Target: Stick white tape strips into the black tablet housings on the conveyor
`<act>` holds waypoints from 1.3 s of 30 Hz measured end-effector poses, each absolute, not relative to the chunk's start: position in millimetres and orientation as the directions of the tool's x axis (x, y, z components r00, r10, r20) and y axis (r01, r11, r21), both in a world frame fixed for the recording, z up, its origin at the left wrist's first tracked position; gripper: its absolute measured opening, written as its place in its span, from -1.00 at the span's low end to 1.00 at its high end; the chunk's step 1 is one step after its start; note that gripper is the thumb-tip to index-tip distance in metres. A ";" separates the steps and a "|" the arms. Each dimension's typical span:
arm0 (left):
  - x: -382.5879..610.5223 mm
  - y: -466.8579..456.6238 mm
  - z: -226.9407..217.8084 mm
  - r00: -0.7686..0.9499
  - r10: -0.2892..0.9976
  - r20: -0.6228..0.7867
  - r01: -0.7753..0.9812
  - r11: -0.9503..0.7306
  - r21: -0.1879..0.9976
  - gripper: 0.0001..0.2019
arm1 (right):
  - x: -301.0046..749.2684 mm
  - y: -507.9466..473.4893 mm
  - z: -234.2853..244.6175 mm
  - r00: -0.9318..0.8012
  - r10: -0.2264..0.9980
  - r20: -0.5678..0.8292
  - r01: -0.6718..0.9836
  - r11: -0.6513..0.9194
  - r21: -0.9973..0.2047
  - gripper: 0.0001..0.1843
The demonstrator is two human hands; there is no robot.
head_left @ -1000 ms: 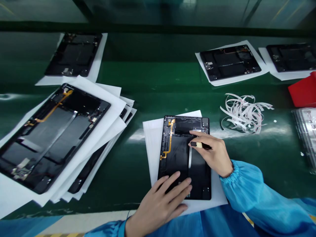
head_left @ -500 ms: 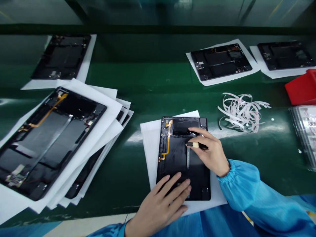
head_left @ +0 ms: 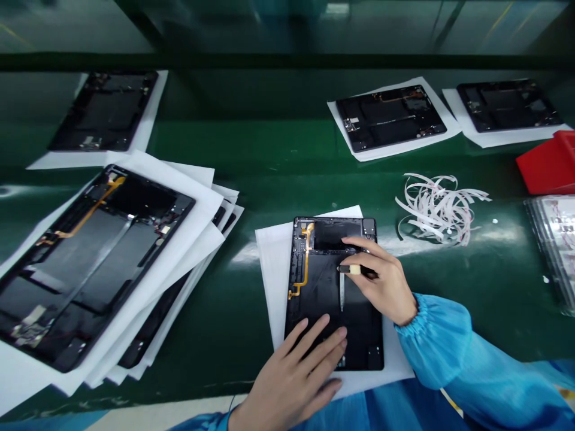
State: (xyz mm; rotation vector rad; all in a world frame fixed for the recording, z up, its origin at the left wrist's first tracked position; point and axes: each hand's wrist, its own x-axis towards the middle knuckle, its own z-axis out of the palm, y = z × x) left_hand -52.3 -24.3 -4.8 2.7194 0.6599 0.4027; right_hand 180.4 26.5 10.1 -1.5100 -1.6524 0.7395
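Observation:
In front of me a black tablet housing (head_left: 323, 293) with its inside facing up lies on white paper sheets (head_left: 272, 263). An orange flex cable (head_left: 306, 263) runs down its left side, and a silvery strip (head_left: 342, 293) runs along the middle. My left hand (head_left: 300, 371) rests with spread fingers on the lower part of the housing. My right hand (head_left: 381, 275) pinches a small black and cream-coloured piece (head_left: 350, 269) between thumb and fingers, at the upper end of the silvery strip. What kind of piece it is, I cannot make out.
Stacked tablet housings (head_left: 103, 263) with paper between them stand at the left. Others lie on paper at the back, one at left (head_left: 105, 111) and two at right (head_left: 390, 117). White peeled strips (head_left: 440, 209), a red bin (head_left: 545, 161) and clear trays (head_left: 554, 251) sit at right.
The whole view has shifted slightly. Both hands stay in nearly the same place on the housing, the right one still pinching the small piece.

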 end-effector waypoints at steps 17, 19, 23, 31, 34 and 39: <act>-51.6 -22.6 -2.0 0.862 0.465 0.201 0.380 -0.856 0.352 -0.64 | 184.9 25.9 -7.3 -0.025 0.976 0.214 0.583 0.189 -0.790 -0.63; -51.8 -22.4 -2.7 0.859 0.469 0.205 0.381 -0.853 0.358 -0.64 | 184.9 25.9 -7.3 -0.026 0.978 0.205 0.585 0.181 -0.790 -0.62; -51.8 -21.6 -3.0 0.861 0.460 0.216 0.369 -0.858 0.356 -0.64 | 185.2 26.5 -7.0 -0.031 0.979 0.200 0.584 0.180 -0.791 -0.62; -50.5 -21.9 -2.0 0.850 0.477 0.226 0.382 -0.851 0.360 -0.65 | 185.3 27.3 -7.2 -0.032 0.972 0.233 0.574 0.208 -0.792 -0.61; -51.5 -20.6 -3.1 0.864 0.449 0.229 0.359 -0.867 0.346 -0.66 | 184.6 27.3 -8.2 -0.037 0.971 0.236 0.578 0.214 -0.788 -0.60; -51.8 -21.6 -3.7 0.854 0.467 0.228 0.374 -0.857 0.355 -0.64 | 184.0 27.1 -9.1 -0.043 0.975 0.220 0.584 0.203 -0.786 -0.59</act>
